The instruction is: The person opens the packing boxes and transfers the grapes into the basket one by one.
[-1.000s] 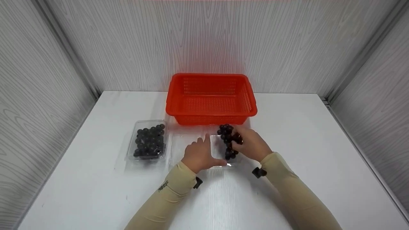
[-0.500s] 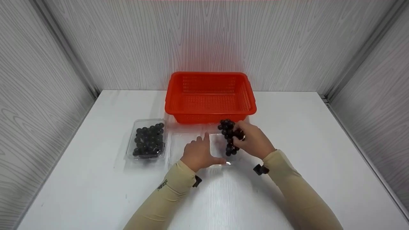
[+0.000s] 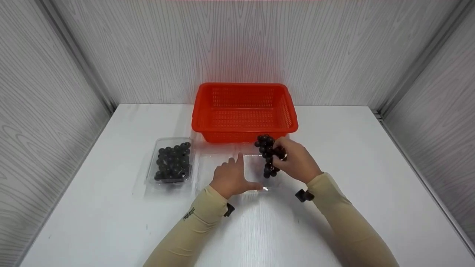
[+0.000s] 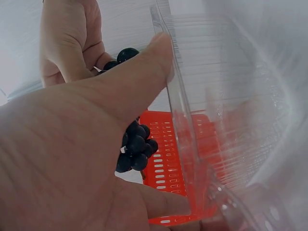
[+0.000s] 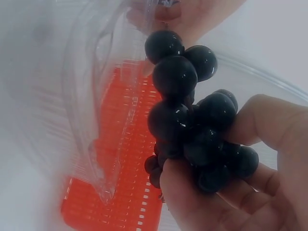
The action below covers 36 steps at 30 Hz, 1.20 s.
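On the near side of the red, perforated, rectangular plastic basket [image 3: 243, 118], the right hand [image 3: 297, 159] grasps a bunch of glossy, round, black grapes [image 5: 202, 144]. Also before the basket, the left hand [image 3: 230, 178], thumb and index finger spread, touches a clear, ribbed plastic container [image 4: 221, 82].

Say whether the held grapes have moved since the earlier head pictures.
Yes: in the head view, the grapes have shifted up toward the red basket and slightly right.

No txt legible; dark mark [image 3: 189, 214] on L sleeve [image 3: 209, 209], prob. lettering, too sm. to read.
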Available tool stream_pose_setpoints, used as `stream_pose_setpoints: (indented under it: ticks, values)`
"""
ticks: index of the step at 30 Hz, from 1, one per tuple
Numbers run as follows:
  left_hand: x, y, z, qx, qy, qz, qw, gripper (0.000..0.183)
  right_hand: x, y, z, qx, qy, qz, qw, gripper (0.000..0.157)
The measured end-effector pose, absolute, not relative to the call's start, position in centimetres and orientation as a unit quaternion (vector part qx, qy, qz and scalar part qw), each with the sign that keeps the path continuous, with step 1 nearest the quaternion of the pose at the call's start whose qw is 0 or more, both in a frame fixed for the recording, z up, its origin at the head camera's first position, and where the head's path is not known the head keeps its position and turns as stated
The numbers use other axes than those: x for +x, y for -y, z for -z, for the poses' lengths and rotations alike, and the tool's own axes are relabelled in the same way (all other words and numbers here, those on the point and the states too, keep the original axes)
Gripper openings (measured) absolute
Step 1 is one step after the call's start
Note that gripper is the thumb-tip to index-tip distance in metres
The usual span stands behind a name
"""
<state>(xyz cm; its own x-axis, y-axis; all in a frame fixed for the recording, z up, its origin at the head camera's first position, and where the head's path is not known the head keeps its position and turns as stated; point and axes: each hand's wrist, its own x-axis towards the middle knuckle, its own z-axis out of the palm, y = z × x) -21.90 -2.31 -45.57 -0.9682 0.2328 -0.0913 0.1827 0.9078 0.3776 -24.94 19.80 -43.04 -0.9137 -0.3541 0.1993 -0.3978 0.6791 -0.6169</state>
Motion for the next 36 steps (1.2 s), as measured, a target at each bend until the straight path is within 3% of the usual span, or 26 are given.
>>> stream_pose_setpoints:
  ticks: [23,36]
  values:
    - [-22.0,2.6,45.6,0.095,-0.974,-0.191,0.079,0.126,-25.6,-20.0,42.7,0.227,0.89,-0.378,0.116,0.02]
    - [-21.9,2.5,45.8,0.108,-0.972,-0.2,0.064,0.122,-28.3,-20.5,42.1,0.189,0.861,-0.441,0.17,0.022]
